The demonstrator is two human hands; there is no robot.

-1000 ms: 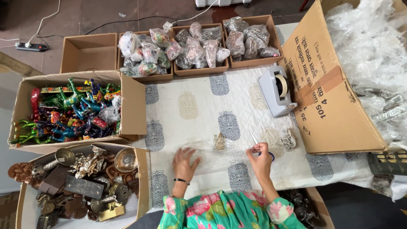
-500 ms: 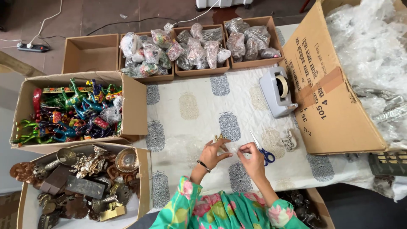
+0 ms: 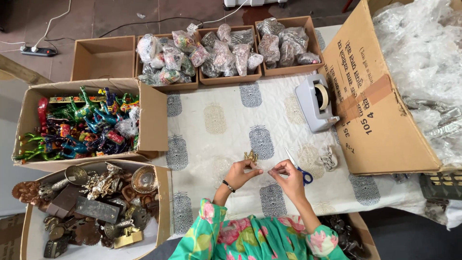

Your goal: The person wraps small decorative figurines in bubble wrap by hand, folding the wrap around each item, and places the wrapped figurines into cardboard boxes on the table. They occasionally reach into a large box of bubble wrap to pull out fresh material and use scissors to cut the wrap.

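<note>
A small brass figurine (image 3: 250,156) is seen on the patterned cloth (image 3: 226,120), near the table's front edge and just above the left hand (image 3: 242,172). The left fingers are pinched together at their tips; whether the figurine is touched by them cannot be told. The right hand (image 3: 287,177) is held close beside the left, its fingertips likewise drawn together on something too small to make out. Blue-handled scissors (image 3: 299,168) lie just beside the right hand, partly hidden by it.

Toward the right edge a grey tape dispenser (image 3: 315,102) is placed, and a small crumpled plastic wrap (image 3: 329,158) lies below it. A large brown carton (image 3: 380,106), tipped on its side with printed lettering and a tape strip on its flap, is set at the right edge; clear plastic bags (image 3: 423,62) are spilled inside it.

Along the far edge four low cardboard trays are lined up: the leftmost tray (image 3: 103,58) is shown bare inside, while the other three (image 3: 226,53) are filled with wrapped bundles.

At the left edge an open box (image 3: 149,115) is packed with brightly painted figures (image 3: 79,125), green, blue and red. Below it, at the front left corner, another box (image 3: 161,202) is loaded with brass and metal pieces (image 3: 96,202).

A power strip (image 3: 37,50) is seen on the floor beyond.
</note>
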